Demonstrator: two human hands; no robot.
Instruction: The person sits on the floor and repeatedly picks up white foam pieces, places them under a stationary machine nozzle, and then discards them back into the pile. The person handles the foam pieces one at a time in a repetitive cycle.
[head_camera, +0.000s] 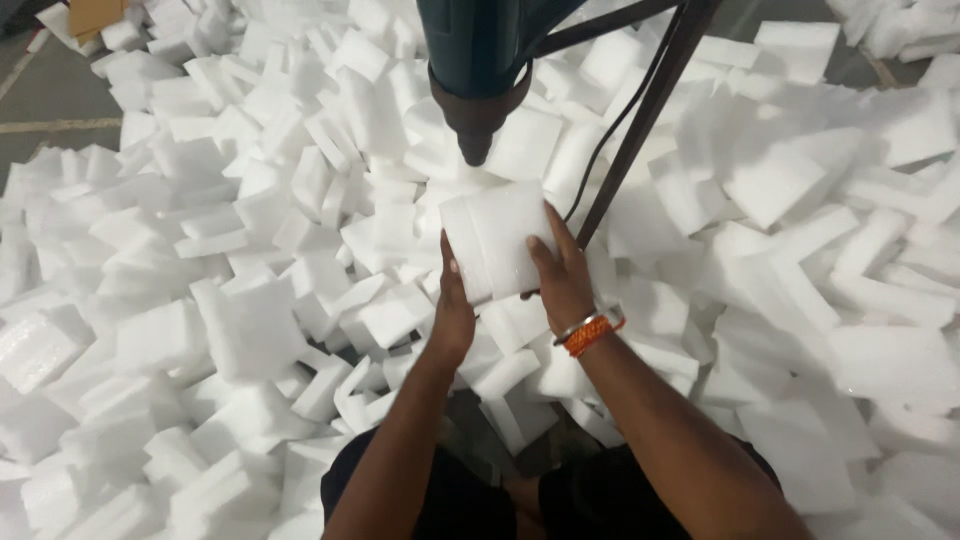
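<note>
Head view, read left to right, with the teal heat gun (478, 70) on its dark stand (640, 115) as landmark. Far left of the gun: grey floor (50, 100) bordering a heap of white foam pieces (220, 300). Below and just left of the nozzle: left hand (452, 310), fingers pressed together along the left edge of a white foam block (497, 238). The block sits directly under the nozzle, close beneath it. Below and slightly right: right hand (560, 278), thumb and fingers clamping the block's right edge; orange wristband (590, 330) at the wrist.
</note>
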